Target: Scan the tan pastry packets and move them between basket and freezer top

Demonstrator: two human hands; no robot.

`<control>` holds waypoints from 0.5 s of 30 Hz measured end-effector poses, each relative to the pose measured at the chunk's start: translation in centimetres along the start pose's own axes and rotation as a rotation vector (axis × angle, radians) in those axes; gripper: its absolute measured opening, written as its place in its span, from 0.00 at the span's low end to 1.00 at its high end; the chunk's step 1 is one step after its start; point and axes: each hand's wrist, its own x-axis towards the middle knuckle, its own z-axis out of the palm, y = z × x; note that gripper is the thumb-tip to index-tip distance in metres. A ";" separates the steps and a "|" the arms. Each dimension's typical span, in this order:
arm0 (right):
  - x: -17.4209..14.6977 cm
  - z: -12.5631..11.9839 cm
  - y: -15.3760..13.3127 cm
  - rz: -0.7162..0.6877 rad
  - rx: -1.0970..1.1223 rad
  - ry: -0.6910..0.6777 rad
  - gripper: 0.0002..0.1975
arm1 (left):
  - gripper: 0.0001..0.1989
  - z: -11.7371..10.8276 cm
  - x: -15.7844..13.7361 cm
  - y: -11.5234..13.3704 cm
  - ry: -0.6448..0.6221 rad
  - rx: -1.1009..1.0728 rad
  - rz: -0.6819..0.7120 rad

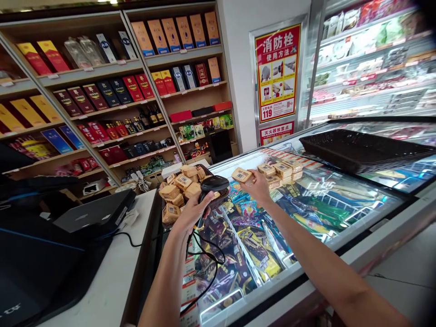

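Note:
My left hand [193, 210] is wrapped round the handle of a black handheld barcode scanner [214, 183], whose cable [214, 260] hangs down over the freezer glass. My right hand [259, 187] grips a small tan packet [241, 175] with a barcode label facing up, a little to the right of the scanner head. A heap of similar packets [182, 182] lies in a dark basket beside my left hand. More of these packets [282, 170] stand in neat stacks on the glass just beyond my right hand.
A glass-topped chest freezer [327, 200] with bagged frozen goods lies under my hands. On it, to the right, is a dark woven tray [364, 150]. At left stands a white counter [112, 272] with black checkout equipment [95, 209]. Shelves of boxed bottles [136, 91] line the wall behind.

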 end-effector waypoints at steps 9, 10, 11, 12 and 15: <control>0.5 -1.2 2.1 0.564 -0.163 0.578 0.26 | 0.25 -0.1 -0.2 0.2 0.039 0.020 -0.020; 0.5 -1.2 2.6 0.599 -0.169 0.592 0.26 | 0.25 -0.1 -0.2 0.2 0.037 0.022 -0.021; 0.5 -1.1 3.1 0.620 -0.167 0.600 0.26 | 0.25 -0.1 -0.2 0.3 0.033 0.024 -0.020; 0.5 -1.1 3.6 0.626 -0.154 0.602 0.26 | 0.25 0.0 -0.2 0.3 0.027 0.026 -0.019; 0.7 -1.0 4.9 0.579 -0.102 0.600 0.28 | 0.25 0.0 -0.2 0.4 0.014 0.030 -0.017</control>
